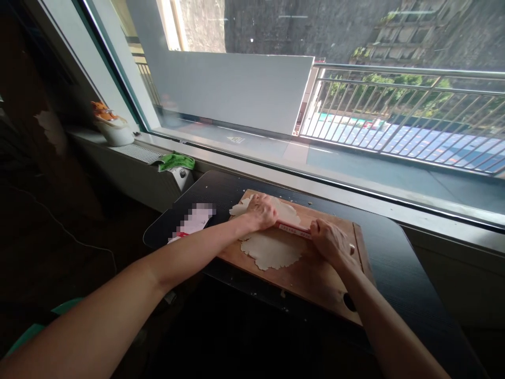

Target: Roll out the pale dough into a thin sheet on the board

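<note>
A flat, pale sheet of dough [272,253] with ragged edges lies on the wooden cutting board [315,289]. Across its middle runs a red rolling pin [292,229] with a pale printed strip. My left hand [262,211] is closed around the pin's left end, over the dough. At the other end, my right hand [328,238] grips the pin near the dough's right edge. Both hands hide the pin's ends, and the fingers are mostly out of sight beneath them.
The board rests on a black table [394,279] with crumbs on it. Left of the board lies a white and red packet [195,220], partly blurred. A green cloth [175,161] and a white pot [118,132] sit by the window. A metal railing [406,113] stands outside.
</note>
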### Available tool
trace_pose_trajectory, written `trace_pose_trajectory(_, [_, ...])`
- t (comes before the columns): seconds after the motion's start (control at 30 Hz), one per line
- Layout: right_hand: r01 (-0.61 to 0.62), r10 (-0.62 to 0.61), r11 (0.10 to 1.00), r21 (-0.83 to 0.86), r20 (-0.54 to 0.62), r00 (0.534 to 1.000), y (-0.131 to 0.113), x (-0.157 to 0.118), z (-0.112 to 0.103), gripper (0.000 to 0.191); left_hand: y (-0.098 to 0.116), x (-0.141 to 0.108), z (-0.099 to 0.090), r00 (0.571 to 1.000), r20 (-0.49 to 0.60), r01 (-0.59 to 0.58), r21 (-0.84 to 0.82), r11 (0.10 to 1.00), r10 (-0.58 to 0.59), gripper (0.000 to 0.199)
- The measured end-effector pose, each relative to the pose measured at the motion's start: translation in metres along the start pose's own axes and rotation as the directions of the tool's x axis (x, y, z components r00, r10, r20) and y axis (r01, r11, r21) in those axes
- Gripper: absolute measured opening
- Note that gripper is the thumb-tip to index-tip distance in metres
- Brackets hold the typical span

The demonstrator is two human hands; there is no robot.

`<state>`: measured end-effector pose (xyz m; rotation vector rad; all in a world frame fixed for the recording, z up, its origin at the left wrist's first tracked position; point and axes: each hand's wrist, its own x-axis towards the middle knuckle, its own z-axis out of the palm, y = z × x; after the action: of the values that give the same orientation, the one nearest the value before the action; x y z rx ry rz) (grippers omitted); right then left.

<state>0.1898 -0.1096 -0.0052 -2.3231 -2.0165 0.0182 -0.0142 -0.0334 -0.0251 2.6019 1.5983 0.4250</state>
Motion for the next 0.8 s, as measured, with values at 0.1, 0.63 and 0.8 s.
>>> trace_pose_trajectory(0.1, [0.029, -0.03, 0.999, -0.014, -0.053, 0.998, 0.003, 0.013, 0.006, 0.041, 0.003, 0.009, 0.001, 0.999, -0.002, -0.038, 0.04, 0.998, 0.038, 0.027])
trace_pose_trajectory(0.63, [0.213, -0.221, 0.975, -0.065, -0.149, 0.964, 0.026, -0.022, 0.035, 0.052, 0.003, -0.028, -0.007, 0.96, 0.14, -0.239, -0.042, 0.97, 0.243, 0.06])
trace_pose_trajectory(0.8, [-0.033, 0.033, 0.999, -0.014, -0.017, 0.999, 0.009, 0.039, 0.008, 0.057, 0.008, 0.041, -0.009, 0.966, 0.258, -0.027, -0.017, 0.999, 0.03, 0.059])
